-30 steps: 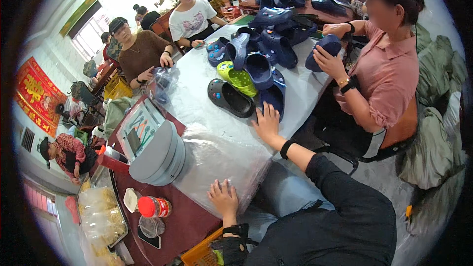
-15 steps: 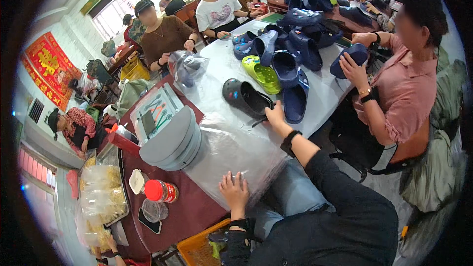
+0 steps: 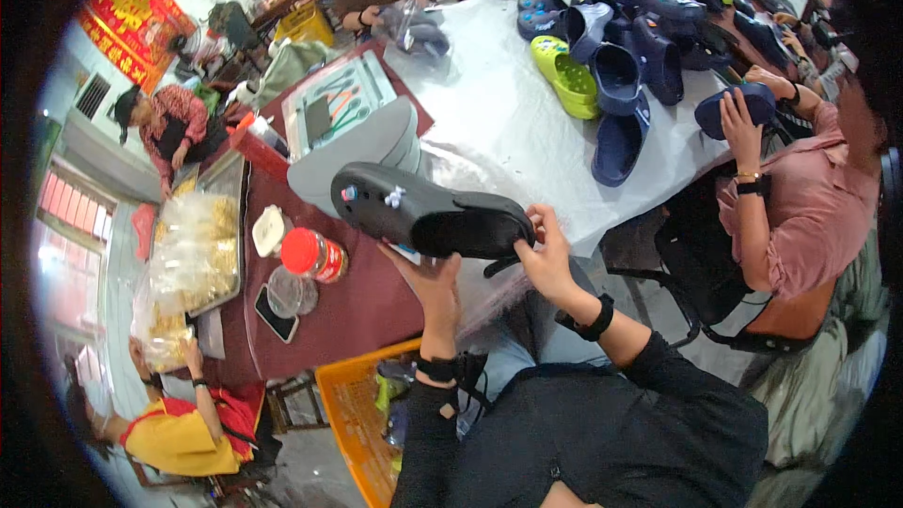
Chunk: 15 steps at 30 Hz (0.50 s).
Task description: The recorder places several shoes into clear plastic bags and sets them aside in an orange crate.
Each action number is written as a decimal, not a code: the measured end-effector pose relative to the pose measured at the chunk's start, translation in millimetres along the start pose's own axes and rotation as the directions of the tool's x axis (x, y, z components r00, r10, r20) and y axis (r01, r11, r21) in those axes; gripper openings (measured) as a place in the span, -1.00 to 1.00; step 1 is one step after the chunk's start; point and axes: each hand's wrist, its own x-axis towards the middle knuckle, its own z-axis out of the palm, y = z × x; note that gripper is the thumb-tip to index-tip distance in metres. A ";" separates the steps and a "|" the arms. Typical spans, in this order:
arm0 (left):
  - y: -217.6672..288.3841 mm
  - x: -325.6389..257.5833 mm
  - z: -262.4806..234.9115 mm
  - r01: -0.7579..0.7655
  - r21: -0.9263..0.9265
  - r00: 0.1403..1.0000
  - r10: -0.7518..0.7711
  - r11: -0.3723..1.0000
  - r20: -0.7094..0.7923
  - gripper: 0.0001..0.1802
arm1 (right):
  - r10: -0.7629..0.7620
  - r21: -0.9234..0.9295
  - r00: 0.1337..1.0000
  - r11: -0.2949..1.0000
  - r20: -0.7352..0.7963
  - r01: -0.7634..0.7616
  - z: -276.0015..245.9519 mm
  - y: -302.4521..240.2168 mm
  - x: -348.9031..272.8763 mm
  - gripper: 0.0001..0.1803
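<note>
A black clog point(image 3: 381, 202) with small charms on its toe is held up in front of me, above the near table edge. My right hand point(image 3: 552, 259) pinches its heel end, beside the dangling strap. My left hand point(image 3: 428, 287) is under the clog, thumb apart, and takes hold of it from below; some fingertips are hidden. Clear plastic bags point(image 3: 494, 292) lie beneath, partly covered by the clog and hands. Farther off on the white sheet point(image 3: 489, 66) are a lime green clog point(image 3: 569, 80) and a navy clog point(image 3: 621, 146), beside a pile of dark clogs point(image 3: 658, 47).
Left of the clog stand a grey round-edged stack point(image 3: 329, 165), a red-lidded jar point(image 3: 315, 254), a clear tub point(image 3: 292, 292) and a phone point(image 3: 276, 315). An orange basket point(image 3: 343, 423) sits below. At right, a co-worker's hand point(image 3: 741, 127) holds a navy clog.
The black clog has come off the table toward me in my right hand. My left hand has left the plastic bags and moved under the clog. The view has shifted.
</note>
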 end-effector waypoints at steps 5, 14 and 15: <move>1.4 8.2 -7.8 0.466 -0.386 0.865 -0.502 0.796 0.009 -0.45 | 0.561 0.368 0.740 0.642 0.372 -0.672 -8.6 -4.7 15.8 -0.65; -24.2 -8.9 6.7 0.597 -0.292 0.767 -0.638 0.747 -0.066 -0.64 | 0.632 0.393 0.709 0.594 0.312 -0.702 -22.0 23.8 -2.7 -0.51; -27.0 -9.7 6.4 0.597 -0.295 0.767 -0.639 0.746 -0.063 -0.64 | 0.549 0.415 0.745 0.618 0.379 -0.667 -24.2 34.1 -5.5 -0.59</move>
